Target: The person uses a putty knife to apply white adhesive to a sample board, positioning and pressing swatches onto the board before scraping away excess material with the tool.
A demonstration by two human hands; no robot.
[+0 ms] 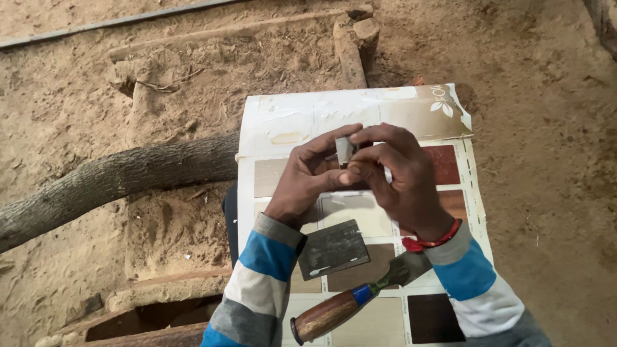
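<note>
Carefully, both hands pinch a small grey chip above the sample board; the left hand grips its edge, the right hand closes over it; fingertips should stay firm, clear of the chisel below.

My hands over a laminate sample board, loose sample chip and chisel on it, log left of it.
</note>
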